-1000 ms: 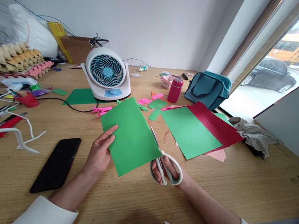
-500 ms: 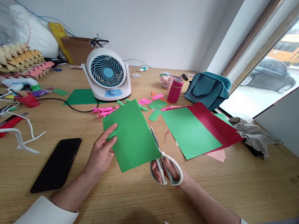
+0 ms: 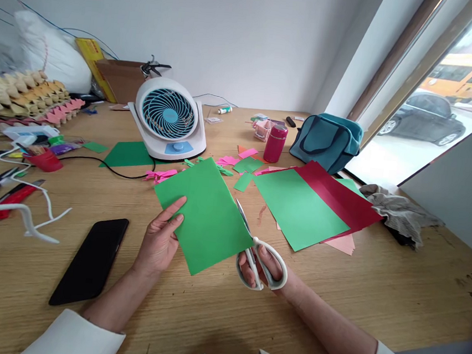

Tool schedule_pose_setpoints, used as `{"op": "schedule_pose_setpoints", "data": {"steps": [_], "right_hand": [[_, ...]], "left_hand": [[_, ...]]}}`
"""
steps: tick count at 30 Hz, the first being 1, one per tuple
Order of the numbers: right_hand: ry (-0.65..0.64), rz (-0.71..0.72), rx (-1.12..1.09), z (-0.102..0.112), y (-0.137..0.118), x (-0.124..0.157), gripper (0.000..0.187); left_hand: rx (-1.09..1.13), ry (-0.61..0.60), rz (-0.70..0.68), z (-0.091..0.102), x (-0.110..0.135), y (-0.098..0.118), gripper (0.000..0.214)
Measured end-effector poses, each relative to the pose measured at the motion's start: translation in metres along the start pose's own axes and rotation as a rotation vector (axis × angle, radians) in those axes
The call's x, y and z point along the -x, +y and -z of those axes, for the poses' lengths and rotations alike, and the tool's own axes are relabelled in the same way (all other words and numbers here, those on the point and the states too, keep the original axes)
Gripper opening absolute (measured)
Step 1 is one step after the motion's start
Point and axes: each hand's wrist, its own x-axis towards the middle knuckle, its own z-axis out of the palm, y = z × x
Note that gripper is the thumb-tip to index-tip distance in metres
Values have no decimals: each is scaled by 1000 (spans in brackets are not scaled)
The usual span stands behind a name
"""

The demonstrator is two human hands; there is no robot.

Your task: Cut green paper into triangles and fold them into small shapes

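Note:
My left hand (image 3: 158, 242) grips the left edge of a green paper sheet (image 3: 205, 213), thumb on top, holding it tilted just above the wooden table (image 3: 375, 290). My right hand (image 3: 266, 269) has its fingers through the white handles of a pair of scissors (image 3: 254, 251). The blades point up and away along the sheet's right edge, touching it.
A black phone (image 3: 90, 260) lies to the left of my arm. Behind the sheet stand a white and blue fan (image 3: 169, 117), a pink bottle (image 3: 275, 143) and a teal bag (image 3: 327, 141). Green and red sheets (image 3: 312, 204) lie to the right, paper scraps, tools and white hangers to the left.
The green sheet has shifted a little in my left hand, turning slightly. The scissors stay at its right edge, hardly moved.

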Motion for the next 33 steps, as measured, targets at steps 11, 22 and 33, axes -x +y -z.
{"op": "schedule_pose_setpoints", "data": {"steps": [11,22,33], "right_hand": [[51,-11,-14,-2,-3,-1,55],[1,10,-6,-5,-6,2,49],[25,36,54,-1,-3,2,45]], "left_hand": [[82,-53,81,-3,4,-2,48],[29,-56,107,8,-7,-9,54],[-86,-21,20,9,-7,-8,48]]}}
